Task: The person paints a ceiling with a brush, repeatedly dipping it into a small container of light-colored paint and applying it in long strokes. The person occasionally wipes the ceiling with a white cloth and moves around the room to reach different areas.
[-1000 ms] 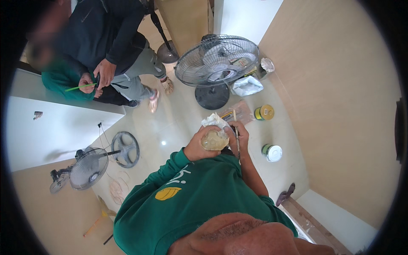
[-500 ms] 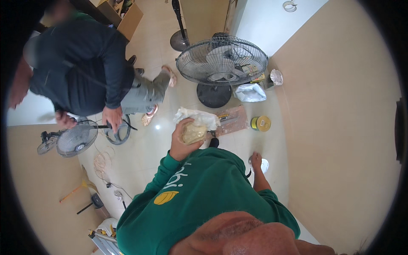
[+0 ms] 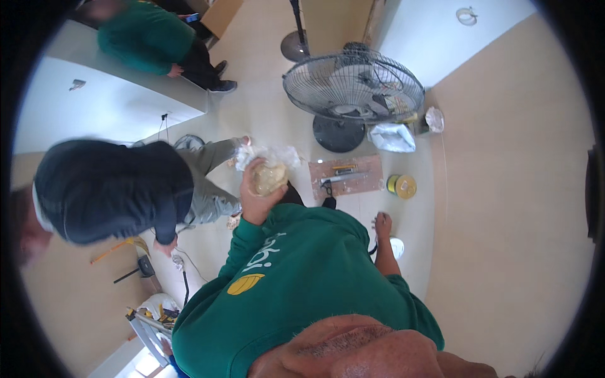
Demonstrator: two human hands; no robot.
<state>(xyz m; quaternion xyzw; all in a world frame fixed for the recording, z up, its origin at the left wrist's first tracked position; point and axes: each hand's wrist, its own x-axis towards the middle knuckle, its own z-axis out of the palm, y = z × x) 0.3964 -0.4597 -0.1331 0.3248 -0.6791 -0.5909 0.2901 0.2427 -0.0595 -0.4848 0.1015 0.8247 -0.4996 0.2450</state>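
My left hand (image 3: 252, 200) is wrapped round a tub of cream-coloured paste (image 3: 270, 180), held up in front of my chest. Crumpled white plastic (image 3: 283, 155) hangs at the tub's far side; whether it is fixed to the tub I cannot tell. Low at my right side, my right hand (image 3: 382, 225) hangs with its fingers loosely bent and a little apart, and nothing shows in them. Just below that hand is a round white thing (image 3: 397, 247), partly hidden by my forearm.
Ahead stands a large black fan (image 3: 353, 88). A stained board (image 3: 372, 165) with scissors (image 3: 326, 186) and blade-like tools lies on the floor, beside a yellow can (image 3: 402, 186). A person in dark clothes (image 3: 120, 189) bends at left; another in green (image 3: 148, 38) stands farther back.
The tub and my left hand have shifted left. My right hand has lifted off the round white thing. The person in dark clothes has turned and moved nearer; a person in green now shows behind.
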